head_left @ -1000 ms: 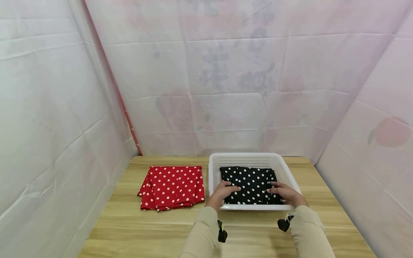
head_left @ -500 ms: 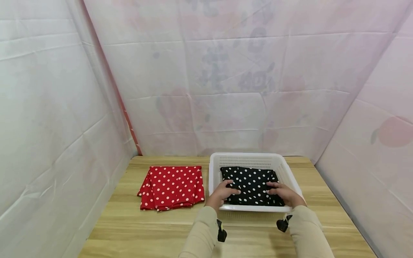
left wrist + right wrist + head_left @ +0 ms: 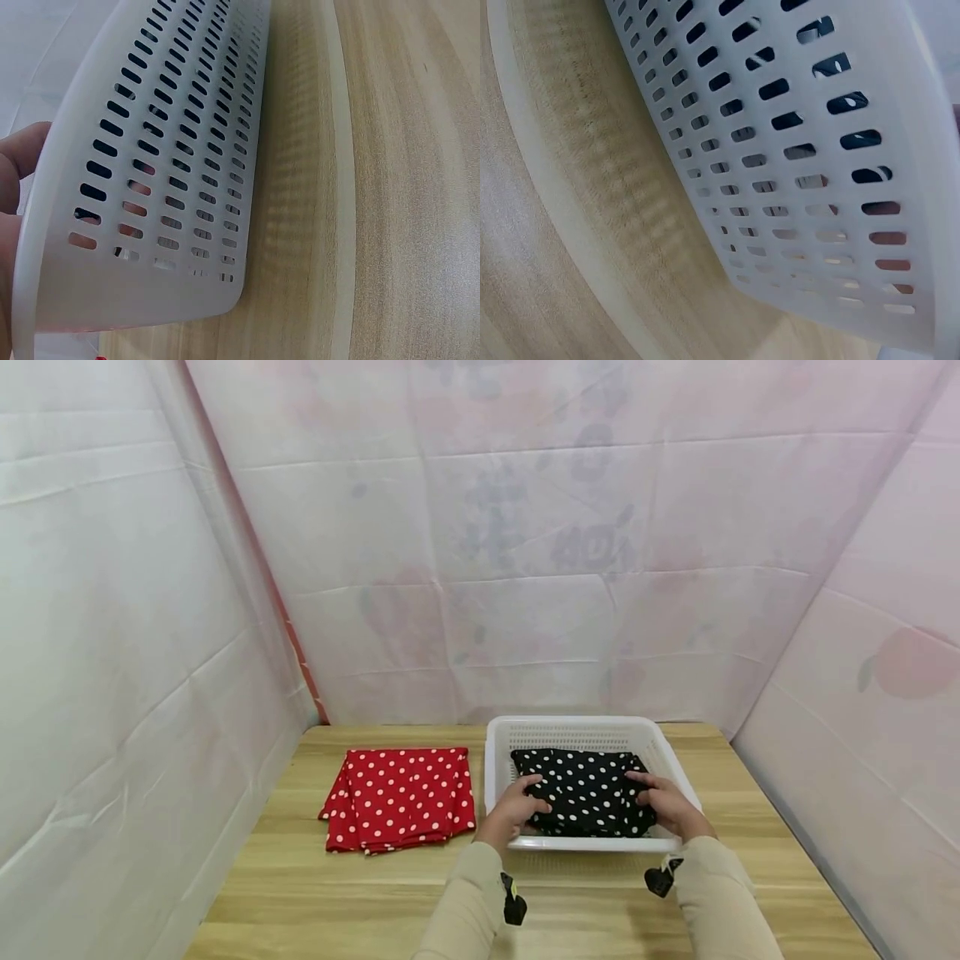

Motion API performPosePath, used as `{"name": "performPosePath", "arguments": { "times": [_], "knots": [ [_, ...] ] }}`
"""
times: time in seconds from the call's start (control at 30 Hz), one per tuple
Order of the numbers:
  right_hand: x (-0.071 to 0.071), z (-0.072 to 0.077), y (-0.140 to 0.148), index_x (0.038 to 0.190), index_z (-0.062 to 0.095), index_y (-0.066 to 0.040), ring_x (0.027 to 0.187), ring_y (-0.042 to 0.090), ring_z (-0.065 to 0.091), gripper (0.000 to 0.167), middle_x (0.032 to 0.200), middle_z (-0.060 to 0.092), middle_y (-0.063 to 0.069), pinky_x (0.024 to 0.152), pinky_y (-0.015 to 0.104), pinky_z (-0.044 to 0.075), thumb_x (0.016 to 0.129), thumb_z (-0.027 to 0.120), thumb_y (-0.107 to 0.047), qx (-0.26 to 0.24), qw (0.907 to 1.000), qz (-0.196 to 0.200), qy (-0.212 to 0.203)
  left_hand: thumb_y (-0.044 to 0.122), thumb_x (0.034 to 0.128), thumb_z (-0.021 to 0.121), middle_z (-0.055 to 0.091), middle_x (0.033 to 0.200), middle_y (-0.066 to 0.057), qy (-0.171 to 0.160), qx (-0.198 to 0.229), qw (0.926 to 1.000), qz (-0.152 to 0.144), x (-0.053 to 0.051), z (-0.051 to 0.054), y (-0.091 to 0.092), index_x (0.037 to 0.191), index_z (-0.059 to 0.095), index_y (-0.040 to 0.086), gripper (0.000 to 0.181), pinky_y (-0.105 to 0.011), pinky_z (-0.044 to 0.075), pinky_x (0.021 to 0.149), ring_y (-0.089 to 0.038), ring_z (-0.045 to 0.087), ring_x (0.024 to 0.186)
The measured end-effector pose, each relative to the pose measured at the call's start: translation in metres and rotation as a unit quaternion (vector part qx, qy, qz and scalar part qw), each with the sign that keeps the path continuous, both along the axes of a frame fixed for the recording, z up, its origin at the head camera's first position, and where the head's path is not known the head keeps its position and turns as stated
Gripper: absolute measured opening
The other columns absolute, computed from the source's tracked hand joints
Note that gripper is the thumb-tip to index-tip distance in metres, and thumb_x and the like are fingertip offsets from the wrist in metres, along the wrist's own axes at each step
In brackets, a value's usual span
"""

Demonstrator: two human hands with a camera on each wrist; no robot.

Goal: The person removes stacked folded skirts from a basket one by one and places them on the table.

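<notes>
A folded black cloth with white polka dots lies inside a white plastic basket. In the head view my left hand reaches over the front left of the rim and grips the cloth's left edge. The opposite edge is gripped by my right hand, thumb and forefinger showing on the fabric; the other fingers are mostly hidden. Both wrist views are filled by the slotted basket wall, with only a little of the left hand beyond the rim.
A folded red cloth with white dots lies left of the basket on the wooden table. White printed sheets hang behind and on both sides.
The right-hand fingers have shifted toward the back right of the black cloth. Its right side and front right corner are drawn in and bunched. The left hand has barely moved.
</notes>
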State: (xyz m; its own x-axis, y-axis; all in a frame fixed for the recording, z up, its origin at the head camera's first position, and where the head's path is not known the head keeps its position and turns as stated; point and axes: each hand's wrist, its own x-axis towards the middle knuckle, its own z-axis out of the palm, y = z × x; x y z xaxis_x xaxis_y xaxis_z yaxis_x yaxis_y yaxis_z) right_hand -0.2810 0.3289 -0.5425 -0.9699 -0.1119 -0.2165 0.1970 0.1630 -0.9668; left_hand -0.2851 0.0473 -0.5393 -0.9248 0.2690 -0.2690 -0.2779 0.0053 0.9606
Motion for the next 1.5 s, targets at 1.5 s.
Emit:
{"name": "performPosePath", "arguments": {
  "times": [1.5],
  "knots": [
    [0.015, 0.089, 0.001, 0.128, 0.059, -0.019, 0.088, 0.004, 0.054, 0.055, 0.115, 0.047, -0.009, 0.067, 0.022, 0.050, 0.085, 0.047, 0.014, -0.135, 0.9753, -0.056, 0.166, -0.008, 0.0773, 0.063, 0.050, 0.126, -0.009, 0.067, 0.084, 0.9940, 0.019, 0.006, 0.085, -0.007, 0.134, 0.049, 0.021, 0.065, -0.039, 0.053, 0.068, -0.024, 0.057, 0.095]
  ]
}}
